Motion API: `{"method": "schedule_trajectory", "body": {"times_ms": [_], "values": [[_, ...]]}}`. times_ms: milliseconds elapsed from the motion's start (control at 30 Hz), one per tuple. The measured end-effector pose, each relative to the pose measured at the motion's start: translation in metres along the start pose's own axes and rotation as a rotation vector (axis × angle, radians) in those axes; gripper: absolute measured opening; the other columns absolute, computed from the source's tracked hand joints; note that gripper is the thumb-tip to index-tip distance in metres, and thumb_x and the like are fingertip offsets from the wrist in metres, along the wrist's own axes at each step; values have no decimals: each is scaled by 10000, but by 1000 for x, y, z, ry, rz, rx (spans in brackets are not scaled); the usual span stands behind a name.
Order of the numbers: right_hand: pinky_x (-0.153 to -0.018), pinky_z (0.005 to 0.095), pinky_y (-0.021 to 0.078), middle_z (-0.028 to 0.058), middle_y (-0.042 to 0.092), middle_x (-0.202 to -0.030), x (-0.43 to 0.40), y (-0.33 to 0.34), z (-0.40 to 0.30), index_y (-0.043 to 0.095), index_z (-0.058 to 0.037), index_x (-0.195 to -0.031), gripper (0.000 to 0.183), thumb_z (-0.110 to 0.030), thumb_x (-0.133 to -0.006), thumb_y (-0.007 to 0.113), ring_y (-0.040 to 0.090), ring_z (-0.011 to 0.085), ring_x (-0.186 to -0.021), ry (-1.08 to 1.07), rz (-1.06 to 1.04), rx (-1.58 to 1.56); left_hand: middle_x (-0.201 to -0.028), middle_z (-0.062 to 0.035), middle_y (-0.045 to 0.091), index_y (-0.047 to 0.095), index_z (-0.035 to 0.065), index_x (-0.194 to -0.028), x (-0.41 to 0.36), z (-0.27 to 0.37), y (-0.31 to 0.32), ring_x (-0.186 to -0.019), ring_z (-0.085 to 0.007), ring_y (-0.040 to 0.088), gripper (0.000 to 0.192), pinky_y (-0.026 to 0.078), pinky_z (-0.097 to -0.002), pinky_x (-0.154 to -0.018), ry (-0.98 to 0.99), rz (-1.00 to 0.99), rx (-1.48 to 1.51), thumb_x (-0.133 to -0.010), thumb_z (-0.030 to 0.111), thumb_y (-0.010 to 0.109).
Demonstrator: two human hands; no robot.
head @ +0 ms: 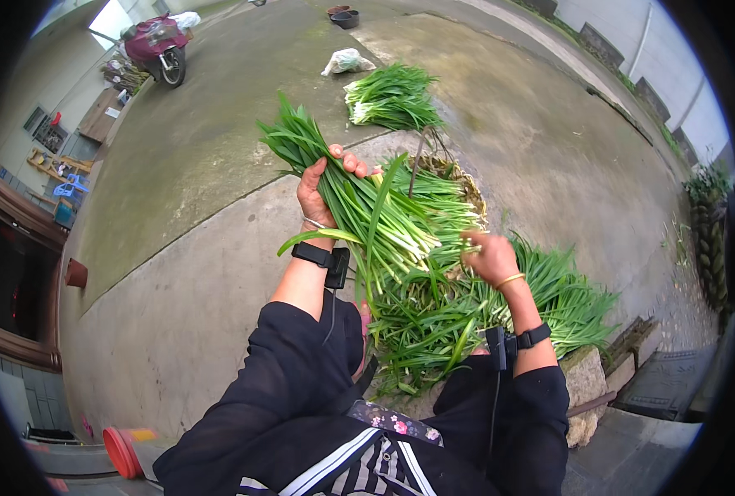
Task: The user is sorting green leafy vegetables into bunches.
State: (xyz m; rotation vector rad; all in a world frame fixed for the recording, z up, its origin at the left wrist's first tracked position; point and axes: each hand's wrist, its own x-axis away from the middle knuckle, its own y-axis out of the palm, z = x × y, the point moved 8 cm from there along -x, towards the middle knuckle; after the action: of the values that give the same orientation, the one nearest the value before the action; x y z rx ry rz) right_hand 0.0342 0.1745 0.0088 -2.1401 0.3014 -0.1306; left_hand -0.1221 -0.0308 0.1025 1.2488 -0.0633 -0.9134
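My left hand [314, 195] is wrapped around a thick bunch of Chinese chives [383, 217], or similar leafy greens. Its leaf tips point up and away, and the white stalk ends slant towards my right. One long loose leaf [384, 201] bends across the bunch. My right hand [494, 257] is motion-blurred just right of the white ends; whether its fingers pinch a stalk cannot be made out. Beneath the bunch, more greens [451, 198] lie in a woven basket [476, 192] with a thin handle. A heap of loose leaves [420, 338] spreads between my feet.
Another pile of greens [559, 294] lies at the right, beside a rough stone block [581, 378]. Further ahead are a stacked pile of greens [392, 96] and a plastic bag [347, 62]. A covered motorbike [156, 46] stands far left; a red bucket [119, 452] sits lower left.
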Motion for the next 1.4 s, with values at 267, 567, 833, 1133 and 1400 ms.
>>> {"method": "schedule_trajectory", "body": {"times_ms": [267,567,833,1133,1400], "values": [[-607,211,389,-14,526,-748,-19,-13,-86,674,-51,-903,194,-145,-741,721,457,67,-651,-257,160,-866,-1064,-212,566,515,38,-1007,4,-67,14,-1032,-395,550,274,434,-518,-917,-230,-32,-62,-837,251,547],[-624,291,532,43,653,-793,-20,-5,-7,615,-63,-946,141,-145,-835,643,631,136,-716,185,261,-1688,-1015,-133,603,544,92,-1064,-7,-33,-17,-1021,-342,567,223,451,-523,-894,-83,99,-98,-914,241,471],[-583,272,511,24,604,-726,-7,-35,44,645,-65,-901,131,-172,-827,657,564,114,-585,244,351,-1142,-858,-167,626,581,-37,-913,2,22,-63,-826,-302,608,339,504,-428,-793,96,474,-168,-844,296,575],[-693,351,358,18,533,-801,27,-54,-130,636,-133,-879,228,-126,-661,703,502,211,-784,-542,606,-34,-861,-133,623,561,4,-923,-1,-43,-61,-826,-254,612,292,507,-384,-783,-51,514,-277,-871,291,553],[-692,279,435,23,615,-802,8,-49,-83,657,-45,-838,139,-127,-739,711,561,138,-759,-274,430,-849,-824,-88,629,562,48,-949,3,-68,-54,-720,-192,626,180,537,-337,-673,-79,547,-490,-856,198,597]]}}
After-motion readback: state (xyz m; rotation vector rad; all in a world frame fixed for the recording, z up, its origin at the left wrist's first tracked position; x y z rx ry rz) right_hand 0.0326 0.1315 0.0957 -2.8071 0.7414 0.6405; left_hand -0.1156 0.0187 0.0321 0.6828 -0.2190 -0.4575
